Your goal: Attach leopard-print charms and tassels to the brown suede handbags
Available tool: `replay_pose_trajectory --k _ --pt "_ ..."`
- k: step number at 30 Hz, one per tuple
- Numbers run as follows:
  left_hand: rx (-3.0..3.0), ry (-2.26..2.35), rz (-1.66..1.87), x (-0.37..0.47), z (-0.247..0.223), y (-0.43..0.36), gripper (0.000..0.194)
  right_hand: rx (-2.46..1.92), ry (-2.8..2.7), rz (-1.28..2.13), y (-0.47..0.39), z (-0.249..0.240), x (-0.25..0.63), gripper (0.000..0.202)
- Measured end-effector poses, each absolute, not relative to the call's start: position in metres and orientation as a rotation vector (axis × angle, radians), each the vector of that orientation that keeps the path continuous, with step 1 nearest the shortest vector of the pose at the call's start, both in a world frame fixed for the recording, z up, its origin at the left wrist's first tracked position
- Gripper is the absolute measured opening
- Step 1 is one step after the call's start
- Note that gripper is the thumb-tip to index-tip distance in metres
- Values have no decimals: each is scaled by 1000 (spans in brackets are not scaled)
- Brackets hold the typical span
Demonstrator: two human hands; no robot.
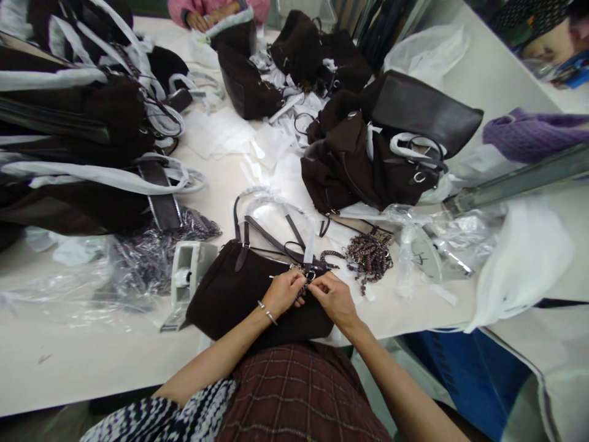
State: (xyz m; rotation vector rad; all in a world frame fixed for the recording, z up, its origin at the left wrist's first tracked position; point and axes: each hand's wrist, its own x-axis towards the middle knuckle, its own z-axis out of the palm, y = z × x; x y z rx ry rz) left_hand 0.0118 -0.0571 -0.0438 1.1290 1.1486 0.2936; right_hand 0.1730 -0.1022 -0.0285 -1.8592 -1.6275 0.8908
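A dark brown handbag [230, 288] lies on the table against my front, its straps [263, 232] stretching away from me. My left hand [286, 293] is closed in a pinch at the bag's top edge, with a bit of striped braided cord [301, 296] showing at its fingers. Fingertips almost touching it, my right hand [337, 299] pinches at the same spot, beside a metal ring [311, 275] on the bag. What lies between the right fingertips is too small to make out. A heap of similar braided cords [370, 253] sits to the right of the bag.
Several dark bags in white wrapping [92, 116] are piled at left, and more bags [363, 153] at back right. A tape dispenser [186, 276] stands left, near a plastic bag of cords [147, 258]. Another person's hands [214, 17] work at the far side.
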Motion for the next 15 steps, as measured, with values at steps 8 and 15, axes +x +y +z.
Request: replay_pose_trajectory --k 8,15 --pt "1771 1286 503 6 -26 -60 16 -1690 -1556 711 -104 -19 167 18" --pt "1419 1179 519 -2 -31 -53 27 -1634 -1466 868 -107 -21 159 10"
